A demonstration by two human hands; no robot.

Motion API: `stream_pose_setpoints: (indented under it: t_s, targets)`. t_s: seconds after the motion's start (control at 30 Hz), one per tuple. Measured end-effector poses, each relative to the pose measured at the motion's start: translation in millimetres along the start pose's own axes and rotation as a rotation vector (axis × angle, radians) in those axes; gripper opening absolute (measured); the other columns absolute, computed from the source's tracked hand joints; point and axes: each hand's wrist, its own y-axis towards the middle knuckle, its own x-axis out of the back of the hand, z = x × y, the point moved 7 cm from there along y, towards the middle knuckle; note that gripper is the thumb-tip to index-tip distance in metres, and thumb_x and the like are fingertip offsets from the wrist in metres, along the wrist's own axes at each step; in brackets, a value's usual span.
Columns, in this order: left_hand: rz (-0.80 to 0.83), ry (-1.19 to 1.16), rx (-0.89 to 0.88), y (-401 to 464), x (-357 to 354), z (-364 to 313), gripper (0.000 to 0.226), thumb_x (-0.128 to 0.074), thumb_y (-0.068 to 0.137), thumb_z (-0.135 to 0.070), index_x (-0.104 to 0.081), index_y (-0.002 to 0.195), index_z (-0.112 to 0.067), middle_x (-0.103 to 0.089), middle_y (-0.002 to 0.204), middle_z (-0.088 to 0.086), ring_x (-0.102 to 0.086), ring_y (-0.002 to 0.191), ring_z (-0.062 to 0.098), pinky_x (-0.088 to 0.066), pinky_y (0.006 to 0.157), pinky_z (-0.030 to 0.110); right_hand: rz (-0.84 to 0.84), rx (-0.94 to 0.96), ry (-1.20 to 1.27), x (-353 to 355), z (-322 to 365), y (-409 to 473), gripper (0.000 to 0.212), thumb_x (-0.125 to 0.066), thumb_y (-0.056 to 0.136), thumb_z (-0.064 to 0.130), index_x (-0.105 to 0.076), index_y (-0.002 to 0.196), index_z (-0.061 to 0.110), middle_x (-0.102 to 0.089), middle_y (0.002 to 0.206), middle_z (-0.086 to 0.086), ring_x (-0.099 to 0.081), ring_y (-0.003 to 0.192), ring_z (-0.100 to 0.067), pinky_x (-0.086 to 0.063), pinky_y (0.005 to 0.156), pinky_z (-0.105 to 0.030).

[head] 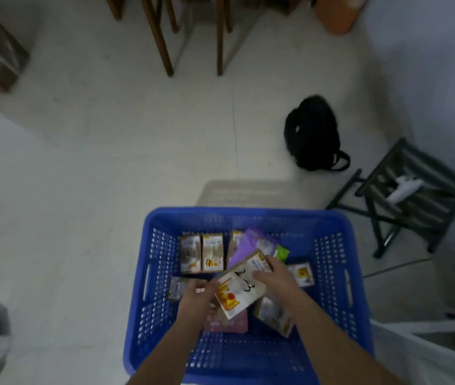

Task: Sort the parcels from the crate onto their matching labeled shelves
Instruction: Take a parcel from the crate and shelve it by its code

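Note:
A blue plastic crate point(159, 276) stands on the floor below me with several parcels inside. Both hands hold one brown and white parcel point(241, 289) with black handwriting on it, tilted above the others. My left hand point(197, 300) grips its lower left edge. My right hand point(272, 276) grips its upper right edge. Two brown boxes point(202, 252) stand upright at the crate's far left. A purple packet point(245, 245) and a green packet point(281, 252) lie behind the held parcel. A pink packet point(227, 325) lies under it.
A black backpack point(312, 134) lies on the floor beyond the crate. A dark folding stool point(412, 195) with a white object on it stands at the right. Wooden chair legs point(162, 37) stand at the far end. A white shelf edge point(426, 337) shows at the lower right.

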Motion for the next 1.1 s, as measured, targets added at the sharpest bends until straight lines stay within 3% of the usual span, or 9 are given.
stream_pose_setpoints:
  t_s: [0.1,0.2,0.3,0.37,0.53,0.63,0.73,0.87,1.1]
  targets:
    - [0.085,-0.007,-0.092,-73.5,2.1,-67.6,0.037,-0.07,0.082,-0.033,-0.045,0.094,-0.009,-0.063,0.088,0.011,-0.065,0.068,0.024,-0.052,0.053,0.032,-0.02,0.064,-0.038,36.1,79.3,-60.7,0.033,-0.06,0.088,0.008,-0.054,0.12,0.008,-0.061,0.115,-0.011,-0.06,0.104,-0.026,-0.052,0.087,-0.037]
    - [0.167,0.052,-0.168,-118.8,3.9,-119.0,0.078,-0.082,0.064,-0.044,-0.048,0.11,0.009,-0.067,0.088,0.022,-0.069,0.06,0.029,-0.054,0.048,0.033,-0.066,0.183,-0.147,73.5,160.6,-125.4,0.024,-0.058,0.085,0.011,-0.058,0.109,0.011,-0.062,0.108,-0.009,-0.061,0.099,-0.024,-0.053,0.083,-0.039]
    - [0.242,0.045,-0.268,-185.6,4.8,-179.7,0.052,-0.074,0.078,-0.007,-0.042,0.109,0.019,-0.057,0.086,0.028,-0.065,0.05,0.024,-0.053,0.045,0.032,-0.109,0.322,-0.225,111.3,235.0,-193.5,0.024,-0.058,0.082,0.009,-0.062,0.105,0.002,-0.064,0.106,-0.018,-0.062,0.101,-0.032,-0.05,0.083,-0.041]
    - [0.264,0.004,-0.323,-244.4,5.8,-218.6,0.035,-0.071,0.078,0.003,-0.044,0.101,0.004,-0.057,0.087,0.024,-0.063,0.057,0.025,-0.056,0.054,0.037,-0.126,0.389,-0.236,134.2,276.9,-240.8,0.028,-0.059,0.084,0.009,-0.062,0.111,0.002,-0.064,0.11,-0.017,-0.061,0.104,-0.032,-0.049,0.087,-0.039]
    - [0.408,0.015,-0.499,-356.4,1.5,-298.2,0.028,-0.073,0.08,-0.014,-0.062,0.102,0.0,-0.071,0.098,0.016,-0.068,0.088,0.026,-0.057,0.08,0.028,-0.244,0.553,-0.106,186.2,360.7,-345.6,0.04,-0.054,0.087,0.004,-0.055,0.127,0.008,-0.056,0.128,-0.011,-0.055,0.117,-0.028,-0.044,0.098,-0.037]
    - [0.476,-0.128,-0.624,-418.8,0.0,-344.2,0.02,-0.067,0.085,-0.014,-0.064,0.1,0.0,-0.071,0.095,0.015,-0.066,0.088,0.024,-0.056,0.081,0.025,-0.341,0.652,0.207,214.3,393.4,-405.2,0.058,-0.055,0.089,0.005,-0.038,0.143,0.015,-0.041,0.144,-0.004,-0.046,0.127,-0.023,-0.043,0.1,-0.033]
    - [0.572,-0.223,-0.708,-468.3,-6.5,-383.1,0.022,-0.064,0.086,-0.014,-0.065,0.102,0.002,-0.07,0.097,0.013,-0.064,0.09,0.023,-0.056,0.084,0.026,-0.224,0.713,0.434,221.5,408.0,-439.9,0.047,-0.058,0.092,0.022,-0.045,0.137,0.02,-0.057,0.133,-0.003,-0.059,0.109,-0.019,-0.049,0.082,-0.031]
    - [0.672,-0.265,-0.753,-516.5,-12.0,-413.7,0.023,-0.065,0.086,-0.014,-0.064,0.103,0.0,-0.073,0.097,0.012,-0.067,0.092,0.023,-0.058,0.08,0.025,-0.094,0.729,0.589,229.3,421.9,-474.1,0.043,-0.06,0.086,0.048,-0.06,0.12,0.023,-0.072,0.107,-0.005,-0.069,0.097,-0.025,-0.054,0.09,-0.044]
    - [0.72,-0.238,-0.86,-555.7,-8.7,-444.1,0.027,-0.065,0.086,-0.015,-0.059,0.109,-0.004,-0.071,0.103,0.012,-0.067,0.093,0.022,-0.056,0.085,0.027,-0.125,0.922,0.523,248.6,456.1,-523.8,0.043,-0.055,0.09,0.042,-0.056,0.128,0.02,-0.069,0.116,-0.007,-0.067,0.103,-0.027,-0.053,0.092,-0.047]
